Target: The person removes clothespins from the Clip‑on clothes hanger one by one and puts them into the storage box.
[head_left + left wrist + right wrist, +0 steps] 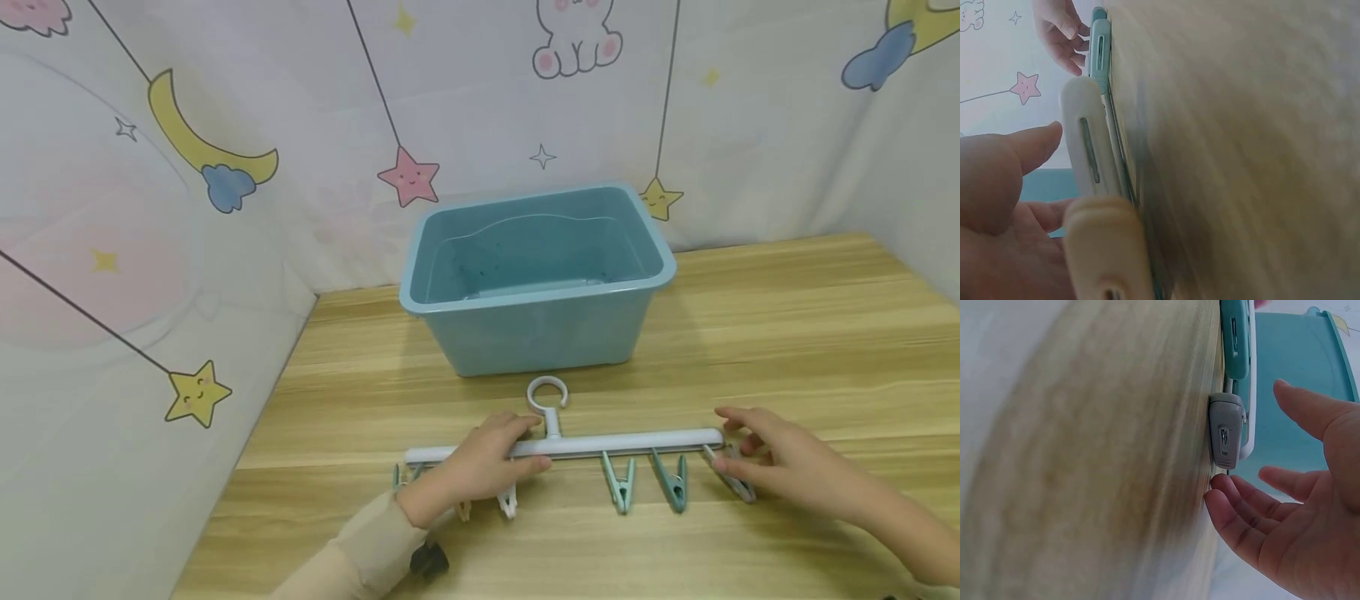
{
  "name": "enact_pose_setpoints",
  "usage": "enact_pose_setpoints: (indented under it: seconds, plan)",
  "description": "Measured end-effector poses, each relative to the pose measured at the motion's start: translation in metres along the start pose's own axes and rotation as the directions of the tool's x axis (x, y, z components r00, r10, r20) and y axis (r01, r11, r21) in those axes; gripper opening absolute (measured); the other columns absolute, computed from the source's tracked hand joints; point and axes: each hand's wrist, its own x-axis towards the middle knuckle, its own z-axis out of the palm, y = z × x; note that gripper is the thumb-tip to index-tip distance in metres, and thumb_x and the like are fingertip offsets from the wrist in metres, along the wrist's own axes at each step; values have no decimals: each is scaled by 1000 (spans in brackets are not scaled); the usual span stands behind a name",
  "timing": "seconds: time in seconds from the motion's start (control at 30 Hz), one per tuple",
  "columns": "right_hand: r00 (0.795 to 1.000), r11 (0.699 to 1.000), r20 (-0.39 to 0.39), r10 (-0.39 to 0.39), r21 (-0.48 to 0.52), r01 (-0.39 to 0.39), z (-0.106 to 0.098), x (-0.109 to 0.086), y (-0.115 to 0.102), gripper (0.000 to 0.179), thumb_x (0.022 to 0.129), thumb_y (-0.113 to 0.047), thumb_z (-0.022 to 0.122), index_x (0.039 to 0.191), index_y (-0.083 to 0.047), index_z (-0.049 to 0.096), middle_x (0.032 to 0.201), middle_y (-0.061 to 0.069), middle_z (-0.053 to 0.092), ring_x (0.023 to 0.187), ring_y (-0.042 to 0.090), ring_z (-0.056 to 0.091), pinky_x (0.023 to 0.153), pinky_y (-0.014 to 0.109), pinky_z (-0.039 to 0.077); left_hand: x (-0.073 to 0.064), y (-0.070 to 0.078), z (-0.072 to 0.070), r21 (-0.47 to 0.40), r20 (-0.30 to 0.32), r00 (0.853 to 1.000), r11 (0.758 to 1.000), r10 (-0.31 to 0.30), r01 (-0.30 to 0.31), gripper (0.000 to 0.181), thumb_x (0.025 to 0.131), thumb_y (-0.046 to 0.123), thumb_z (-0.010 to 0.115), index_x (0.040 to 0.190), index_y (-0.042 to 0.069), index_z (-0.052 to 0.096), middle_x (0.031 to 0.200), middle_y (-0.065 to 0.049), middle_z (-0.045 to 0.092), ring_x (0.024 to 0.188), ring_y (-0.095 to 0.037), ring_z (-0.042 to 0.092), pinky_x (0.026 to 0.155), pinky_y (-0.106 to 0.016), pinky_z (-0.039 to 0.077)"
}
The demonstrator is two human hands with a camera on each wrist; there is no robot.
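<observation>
A white clip hanger [637,443] lies on the table, its hook pointing away from me. Along its bar hang a light green clothespin [621,490], a dark green clothespin [673,483], a grey clothespin [1227,431], a white clothespin [1088,144] and a tan clothespin [1107,250]. My left hand [483,462] is over the bar just left of the hook, thumb and fingers spread apart, partly covering the clips there. At the bar's right end, my right hand [791,467] is beside the grey clothespin, fingers loosely bent, with a gap to the thumb.
Behind the hanger stands a blue-green plastic bin [540,333], open at the top. The wood-grain table [810,333] meets a patterned cloth wall [480,100] at the back and left. A small black object [429,561] is by the left sleeve.
</observation>
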Motion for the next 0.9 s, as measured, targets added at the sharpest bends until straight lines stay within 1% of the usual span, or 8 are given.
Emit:
enact_pose_setpoints:
  seconds: [0.13,0.23,0.33,0.4,0.57,0.73,0.8,0.9]
  plan:
    - [1000,1000,17,10,-9,-10,1,1,0,62,90,-28,69,134,10,46,116,12,61,87,3,54,65,22,50,0,0,-1,-5,8,1000,1000,1,-1,56,95,44,58,139,10,51,117,-5,58,110,-21,52,90,-42,43]
    - [999,1000,30,23,-16,-22,2,0,0,60,89,-27,71,127,13,50,103,7,60,78,1,49,60,21,46,1,0,-1,-7,17,1000,1000,-7,7,54,95,44,58,137,10,53,117,-4,58,109,-20,51,90,-41,42]
    - [998,999,37,42,-30,-40,3,0,-1,60,86,-29,73,122,14,55,90,2,55,71,1,43,55,21,41,2,0,-1,13,22,1000,1000,-8,7,51,94,44,60,133,11,56,116,-3,58,108,-20,51,89,-41,42]
    - [998,998,36,52,-38,-50,4,1,-1,60,84,-31,75,120,14,57,84,0,50,68,2,41,53,22,39,4,0,0,22,24,1000,1000,-10,9,49,94,43,60,132,12,58,117,-2,58,109,-20,50,90,-41,42]
    - [998,997,27,63,-56,-62,6,2,0,61,80,-34,78,116,13,60,82,0,50,67,3,40,53,21,38,7,-1,1,40,30,1000,999,-9,7,43,94,39,61,128,13,62,113,-1,58,103,-17,50,85,-35,41]
    - [998,997,25,66,-53,-64,7,2,2,55,80,-32,79,112,10,63,83,0,51,66,2,41,53,21,39,8,-2,1,72,32,999,997,24,-26,37,96,32,61,126,11,64,108,-1,58,95,-13,49,79,-28,41]
    - [998,997,27,64,-47,-63,7,2,2,53,80,-31,79,110,9,64,84,1,52,66,2,42,52,21,40,9,-2,2,71,29,999,997,30,-32,35,95,29,62,124,10,65,107,-1,59,94,-13,50,79,-27,42]
    - [998,998,30,59,-33,-58,6,2,2,50,80,-29,78,110,8,64,84,1,53,65,2,43,52,21,41,10,-3,1,48,27,999,999,20,-21,33,94,27,63,122,10,66,106,-1,59,92,-13,51,79,-27,44]
